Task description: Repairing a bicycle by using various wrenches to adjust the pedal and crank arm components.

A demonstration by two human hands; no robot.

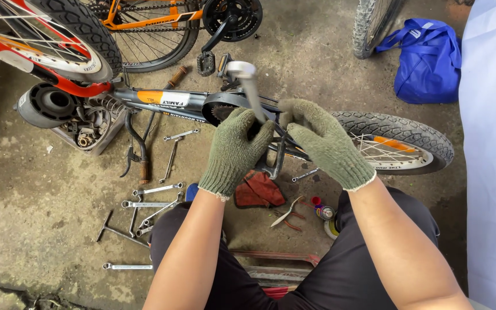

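The person sits low over a small bicycle (167,100) that lies on its side on the concrete floor (35,201). Both hands wear green knitted gloves. The left hand (233,150) has its fingers (259,135) closed around the lower part of a silver crank arm (252,95), which stands up from the middle of the bicycle and ends in a rounded metal head near the top. The right hand (322,140) is just beside the left one, on the other side of the crank arm; its fingers (294,110) are curled together, but I cannot tell from this view if they grip something or only press against the frame. The two gloves almost touch each other.

The small wheel (400,143) with the black tyre lies to the right of the hands. Under the left wrist there is a red cloth (258,191) on the floor, and near it pliers (287,213) with red handles and a small spray can (324,212). To the left several silver wrenches (155,198) lie spread on the concrete. Further left stands a grey plastic tray (90,131) with small metal parts. A blue bag (429,60) rests at the top right, and an orange bicycle (162,23) stands behind.
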